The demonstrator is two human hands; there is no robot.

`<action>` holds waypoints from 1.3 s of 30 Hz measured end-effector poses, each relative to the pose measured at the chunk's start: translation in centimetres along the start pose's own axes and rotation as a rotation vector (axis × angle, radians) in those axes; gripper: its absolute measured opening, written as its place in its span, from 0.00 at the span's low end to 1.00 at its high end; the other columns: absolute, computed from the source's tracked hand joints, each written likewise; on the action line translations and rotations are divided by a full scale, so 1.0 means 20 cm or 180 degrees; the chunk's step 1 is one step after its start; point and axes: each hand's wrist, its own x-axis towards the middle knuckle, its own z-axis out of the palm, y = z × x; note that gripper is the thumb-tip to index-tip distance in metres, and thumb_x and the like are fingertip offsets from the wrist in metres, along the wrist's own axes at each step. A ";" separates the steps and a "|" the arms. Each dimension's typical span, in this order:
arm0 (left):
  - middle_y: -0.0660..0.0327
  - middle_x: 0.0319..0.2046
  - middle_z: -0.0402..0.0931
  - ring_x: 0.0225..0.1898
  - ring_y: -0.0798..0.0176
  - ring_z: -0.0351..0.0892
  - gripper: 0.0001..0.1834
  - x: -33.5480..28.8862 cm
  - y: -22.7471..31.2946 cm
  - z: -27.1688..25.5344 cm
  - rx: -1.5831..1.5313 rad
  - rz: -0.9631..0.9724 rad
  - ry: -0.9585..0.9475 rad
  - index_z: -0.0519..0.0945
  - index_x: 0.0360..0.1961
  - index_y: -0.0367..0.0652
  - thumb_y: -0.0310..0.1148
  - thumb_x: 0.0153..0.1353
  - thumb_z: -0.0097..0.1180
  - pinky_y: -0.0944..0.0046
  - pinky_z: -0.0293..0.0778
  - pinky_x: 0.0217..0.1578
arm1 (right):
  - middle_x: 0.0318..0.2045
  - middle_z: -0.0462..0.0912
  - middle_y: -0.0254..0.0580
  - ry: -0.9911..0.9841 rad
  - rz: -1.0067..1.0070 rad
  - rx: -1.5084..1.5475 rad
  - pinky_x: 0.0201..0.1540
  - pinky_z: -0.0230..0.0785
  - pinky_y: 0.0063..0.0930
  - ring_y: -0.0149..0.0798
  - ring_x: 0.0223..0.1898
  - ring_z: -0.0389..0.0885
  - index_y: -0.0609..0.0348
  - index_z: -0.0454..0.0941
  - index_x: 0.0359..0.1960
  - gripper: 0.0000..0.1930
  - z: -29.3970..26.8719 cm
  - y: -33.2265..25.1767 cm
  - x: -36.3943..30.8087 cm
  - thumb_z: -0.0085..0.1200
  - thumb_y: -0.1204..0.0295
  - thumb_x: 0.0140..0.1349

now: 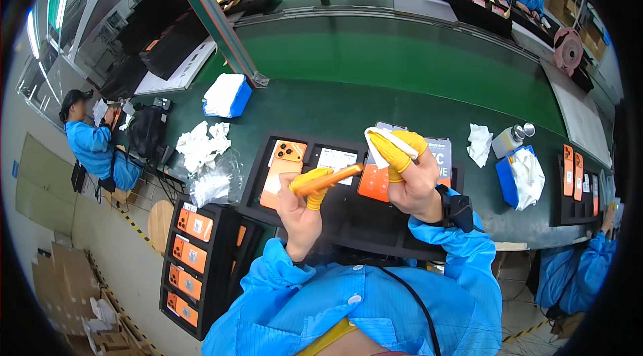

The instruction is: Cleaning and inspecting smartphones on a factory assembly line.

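My left hand point(303, 217), with yellow finger cots, grips an orange smartphone point(329, 180) tilted almost edge-on. To its right, a folded white cloth point(384, 144) is pinched in my right hand point(418, 187), which wears yellow finger cots too. The cloth and the phone are a short way apart. Below both hands lies a black foam tray point(345, 222). At its left sits another orange phone point(284, 167) with its camera block up. A white label card point(335, 160) lies mid-tray. An orange panel point(375, 183) and grey printed sheets point(440, 154) are partly hidden behind my right hand.
Blue boxes of white wipes stand at the back left point(239, 99) and right point(507, 177). Metal-topped bottles point(512, 138) neighbour the right box. Crumpled wipes point(203, 145) and a clear plastic bag point(218, 182) lie left. A rack of orange phones point(191, 259) stands lower left. Co-workers sit at both sides.
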 end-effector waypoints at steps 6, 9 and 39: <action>0.64 0.30 0.70 0.33 0.69 0.66 0.19 -0.01 0.03 0.02 -0.2643 -0.2787 -0.1398 0.74 0.41 0.42 0.49 0.61 0.53 0.69 0.64 0.34 | 0.37 0.80 0.50 0.0170 0.0003 0.0201 0.36 0.73 0.34 0.48 0.34 0.79 0.62 0.82 0.42 0.26 0.02 0.02 -0.02 0.53 0.85 0.33; 0.64 0.30 0.69 0.32 0.69 0.64 0.20 -0.02 0.03 0.03 -0.2811 -0.2885 -0.1600 0.75 0.41 0.42 0.49 0.61 0.53 0.70 0.61 0.33 | 0.37 0.80 0.50 0.0114 0.0015 0.0217 0.34 0.73 0.32 0.47 0.33 0.79 0.62 0.82 0.42 0.27 0.02 0.02 -0.01 0.53 0.85 0.32; 0.53 0.46 0.76 0.48 0.59 0.76 0.19 0.05 -0.20 -0.04 -0.4766 -0.3161 -0.1760 0.72 0.50 0.37 0.40 0.65 0.48 0.59 0.73 0.49 | 0.33 0.79 0.45 -0.0715 -0.1187 0.1224 0.21 0.66 0.28 0.38 0.22 0.73 0.62 0.82 0.30 0.22 0.10 -0.10 -0.12 0.53 0.73 0.25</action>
